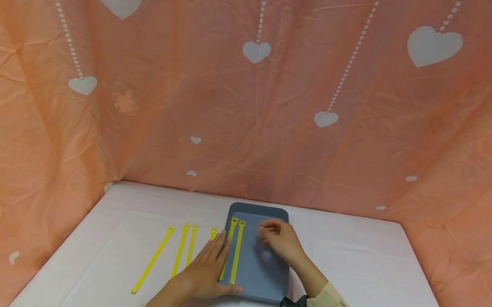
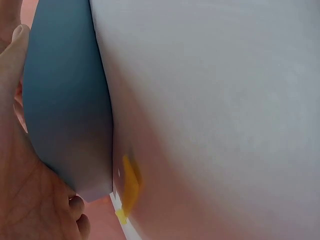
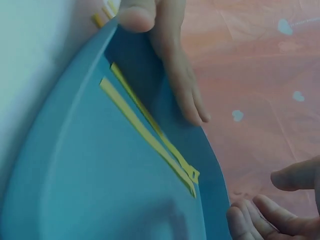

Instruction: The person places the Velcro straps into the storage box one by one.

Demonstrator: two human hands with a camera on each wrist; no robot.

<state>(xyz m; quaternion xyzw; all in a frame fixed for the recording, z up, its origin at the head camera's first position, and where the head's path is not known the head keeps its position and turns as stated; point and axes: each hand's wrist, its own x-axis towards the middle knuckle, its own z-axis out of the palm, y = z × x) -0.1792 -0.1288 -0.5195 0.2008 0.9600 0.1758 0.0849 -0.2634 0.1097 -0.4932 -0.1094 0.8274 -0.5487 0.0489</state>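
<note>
A blue-grey tray lies on the table, with two slim yellow straps inside along its left side. Each strap has a slotted head at the far end. My left hand rests against the tray's left front corner, fingers straight along the left side and thumb along the front edge. The left wrist view shows its palm beside the tray's outer wall. Above the right part of the tray hovers my right hand, its fingers loosely bent. In the right wrist view its thumb stands apart from the fingers, holding nothing.
Several more yellow straps lie on the white table left of the tray; my left hand partly covers some. A pink curtain with white hearts surrounds the table at the back and sides.
</note>
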